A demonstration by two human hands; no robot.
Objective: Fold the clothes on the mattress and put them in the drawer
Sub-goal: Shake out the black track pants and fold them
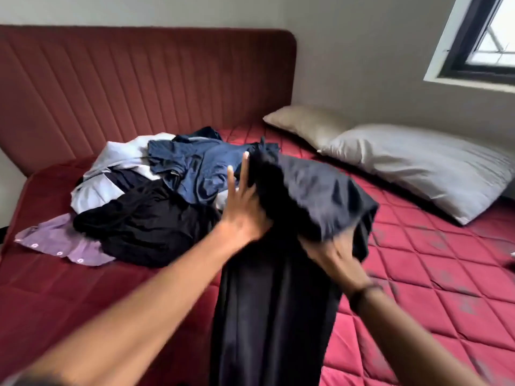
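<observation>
A long dark garment point(273, 302) lies lengthwise on the red quilted mattress point(434, 274), its far end lifted and doubled over. My left hand point(242, 207) presses flat against the garment's left side with straight fingers. My right hand point(334, 254) grips the raised fold from underneath, partly hidden by the cloth. Behind them lies a heap of unfolded clothes: a blue shirt point(200, 168), a black piece point(145, 221), a white shirt point(111, 174) and a purple shirt point(58, 240). No drawer is in view.
A padded dark red headboard point(139, 87) runs along the far left side. Two pillows, one beige point(303, 123) and one grey point(418, 165), lie at the back right near the wall. A window point(485, 40) is at the upper right.
</observation>
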